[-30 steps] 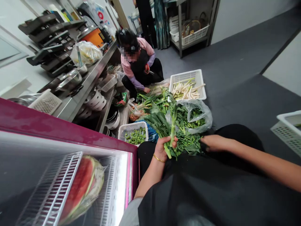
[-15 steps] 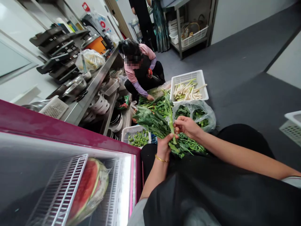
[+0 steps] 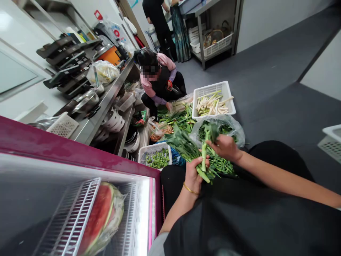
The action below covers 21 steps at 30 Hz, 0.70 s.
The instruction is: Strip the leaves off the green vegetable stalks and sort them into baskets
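Note:
My left hand (image 3: pixel 193 175) is closed around the lower ends of leafy green stalks (image 3: pixel 183 145), whose broad dark leaves fan out to the upper left. One thick pale-green stalk (image 3: pixel 204 153) stands up from that grip. At its top, my right hand (image 3: pixel 227 147) is closed on a dark leaf (image 3: pixel 212 131), its fingertips partly hidden. Below and behind the hands lies a heap of cut greens (image 3: pixel 222 165). A clear plastic bag (image 3: pixel 238 129) holding dark greens sits just beyond my right hand.
A white basket (image 3: pixel 232 106) of pale stalks stands beyond the bag; another basket (image 3: pixel 140 156) holds chopped greens. A co-worker (image 3: pixel 162 76) squats ahead with scissors beside long green leaves. At left are a steel shelf (image 3: pixel 106 106) and a glass-topped fridge (image 3: pixel 157 199) with watermelon inside.
My right hand has moved from the middle of the stalk to the leaf at its top. My left hand with the greens has shifted slightly right and down. The co-worker's hand has drawn back a little.

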Available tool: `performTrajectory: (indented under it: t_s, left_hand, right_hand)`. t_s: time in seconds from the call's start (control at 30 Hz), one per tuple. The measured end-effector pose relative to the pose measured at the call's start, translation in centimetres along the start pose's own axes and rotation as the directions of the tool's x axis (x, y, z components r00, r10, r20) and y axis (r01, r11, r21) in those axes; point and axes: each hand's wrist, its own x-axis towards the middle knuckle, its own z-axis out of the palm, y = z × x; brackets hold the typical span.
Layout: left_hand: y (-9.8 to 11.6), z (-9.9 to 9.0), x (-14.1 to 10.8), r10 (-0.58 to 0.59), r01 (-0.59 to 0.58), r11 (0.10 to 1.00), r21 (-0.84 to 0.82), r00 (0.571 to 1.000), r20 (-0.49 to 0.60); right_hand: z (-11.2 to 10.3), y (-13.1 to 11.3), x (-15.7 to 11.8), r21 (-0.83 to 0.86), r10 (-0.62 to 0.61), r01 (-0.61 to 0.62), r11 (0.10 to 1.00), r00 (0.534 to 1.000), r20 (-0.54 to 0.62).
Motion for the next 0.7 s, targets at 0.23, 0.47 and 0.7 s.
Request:
performTrajectory:
  t_s: [0.23, 0.47, 0.7]
  left_hand:
    - [0.5, -0.6, 0.5, -0.042, 0.064, 0.992, -0.105, 0.979, 0.199]
    - [-0.4, 0.9, 0.2, 0.094, -0.099, 0.992, 0.075, 0.993, 0.07]
    - [1.3, -1.6, 0.6, 0.045, -0.043, 0.997, -0.057, 0.999, 0.025]
  right_hand:
    - [-2.9, 0.2, -1.0, 0.495, 0.215, -0.382, 0.78, 0.907, 0.361]
    - [-1.9, -1.3, 3.1, 0.37, 0.207, -0.259, 0.892, 0.962, 0.177]
    - [-2.7, -0.1, -3.6, 0.189, -0.283, 0.218, 0.958, 0.837, 0.469]
